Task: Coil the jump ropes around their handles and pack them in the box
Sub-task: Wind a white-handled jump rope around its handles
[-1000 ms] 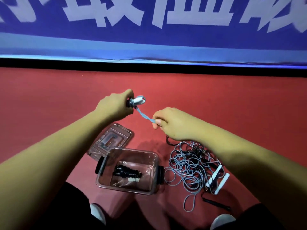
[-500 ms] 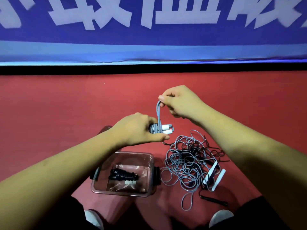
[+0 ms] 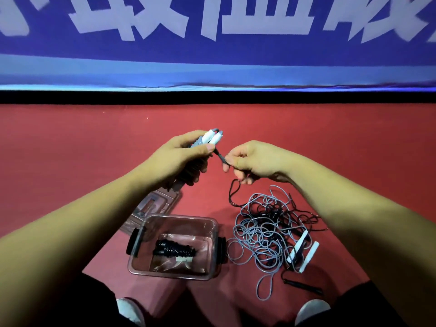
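Note:
My left hand [image 3: 179,159] grips a pair of white-and-grey jump rope handles [image 3: 211,137] with grey rope wound round them, their tips pointing up and right. My right hand [image 3: 254,162] pinches the short free end of that rope [image 3: 220,158] just right of the handles. Below, a clear plastic box [image 3: 175,274] stands on the red floor with one coiled black rope bundle [image 3: 174,250] inside. To its right lies a tangled pile of grey and black ropes [image 3: 264,234] with two white handles [image 3: 304,250].
The box's clear lid [image 3: 153,206] lies on the floor behind the box, partly under my left forearm. A black handle [image 3: 304,285] lies at the near right. A blue banner wall [image 3: 217,43] bounds the floor ahead. My shoes [image 3: 128,310] show at the bottom.
My left hand rose and tilted the wound handles upward. My right hand came down from above the handles to their right, now pinching a short rope end.

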Motion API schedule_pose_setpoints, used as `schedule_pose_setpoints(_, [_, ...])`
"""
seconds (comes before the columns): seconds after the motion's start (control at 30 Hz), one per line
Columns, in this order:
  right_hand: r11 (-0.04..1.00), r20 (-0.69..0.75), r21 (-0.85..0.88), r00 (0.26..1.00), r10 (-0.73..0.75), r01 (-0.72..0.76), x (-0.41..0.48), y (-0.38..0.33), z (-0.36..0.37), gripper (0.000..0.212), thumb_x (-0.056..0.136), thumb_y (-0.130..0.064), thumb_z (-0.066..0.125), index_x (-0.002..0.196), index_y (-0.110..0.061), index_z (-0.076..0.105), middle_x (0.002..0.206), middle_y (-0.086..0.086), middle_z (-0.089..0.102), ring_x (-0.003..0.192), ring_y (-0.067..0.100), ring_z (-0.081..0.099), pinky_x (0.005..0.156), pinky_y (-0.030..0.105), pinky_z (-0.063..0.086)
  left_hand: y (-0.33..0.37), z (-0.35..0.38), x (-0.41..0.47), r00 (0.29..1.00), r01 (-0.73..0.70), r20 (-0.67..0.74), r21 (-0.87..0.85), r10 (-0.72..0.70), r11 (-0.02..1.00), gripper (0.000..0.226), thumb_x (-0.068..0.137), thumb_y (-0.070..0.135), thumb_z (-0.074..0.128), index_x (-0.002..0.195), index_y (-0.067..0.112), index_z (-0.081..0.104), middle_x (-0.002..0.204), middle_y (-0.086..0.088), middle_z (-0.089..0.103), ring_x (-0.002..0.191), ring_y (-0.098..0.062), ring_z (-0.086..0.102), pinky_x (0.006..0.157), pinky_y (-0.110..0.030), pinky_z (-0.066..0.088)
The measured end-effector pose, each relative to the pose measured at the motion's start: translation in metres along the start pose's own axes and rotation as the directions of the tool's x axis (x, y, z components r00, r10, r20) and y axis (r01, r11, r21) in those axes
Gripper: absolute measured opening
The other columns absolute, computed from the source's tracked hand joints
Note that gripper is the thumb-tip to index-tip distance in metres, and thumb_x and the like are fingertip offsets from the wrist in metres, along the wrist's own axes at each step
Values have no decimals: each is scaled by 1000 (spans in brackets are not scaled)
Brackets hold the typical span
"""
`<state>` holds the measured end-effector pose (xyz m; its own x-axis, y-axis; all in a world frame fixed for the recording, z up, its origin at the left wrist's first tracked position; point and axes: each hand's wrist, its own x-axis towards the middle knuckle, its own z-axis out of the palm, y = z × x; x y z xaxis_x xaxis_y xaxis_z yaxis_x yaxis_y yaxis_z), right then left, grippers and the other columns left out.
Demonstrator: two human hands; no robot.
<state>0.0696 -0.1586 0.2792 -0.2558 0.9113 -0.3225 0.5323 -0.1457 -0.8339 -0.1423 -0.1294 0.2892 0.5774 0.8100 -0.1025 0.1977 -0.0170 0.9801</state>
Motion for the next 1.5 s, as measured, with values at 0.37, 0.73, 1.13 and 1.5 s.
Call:
schedule_pose_setpoints(0.37, [884,-124,-466,987,-104,34,-3,-20,14,26,103,-31,42,96,-14,61,66,-4,47,57,13,42,56,31,30,0,-5,5,993,119,-31,149,-115,982,17,94,20,66,100,12,53,73,-14,60,41,-16,49,32,-20,35])
schedule_pose_setpoints(0.73, [827,-203,-562,966,-162,21,-4,-26,9,34,100,-29,50,79,-9,68,60,0,56,58,16,50,59,29,42,-17,-16,18,994,-1,-104,272,31,962,19,89,26,72,101,17,59,74,-5,62,62,-23,55,48,-27,43])
schedule_pose_setpoints(1.13, [531,-68,-828,908,-414,180,-32,-57,27,19,94,-34,53,82,-20,55,85,6,64,80,35,54,63,31,31,-23,2,8,993,-15,-50,835,103,551,29,73,51,65,73,25,54,57,3,56,55,-18,51,52,-33,43])
schedule_pose_setpoints(1.5, [824,-177,-529,923,-343,205,-15,-39,4,20,93,-29,61,83,-16,72,71,0,67,69,17,60,64,31,47,2,23,-5,994,-107,99,685,54,720,48,79,48,75,52,22,45,38,6,42,36,-9,37,41,-15,26])
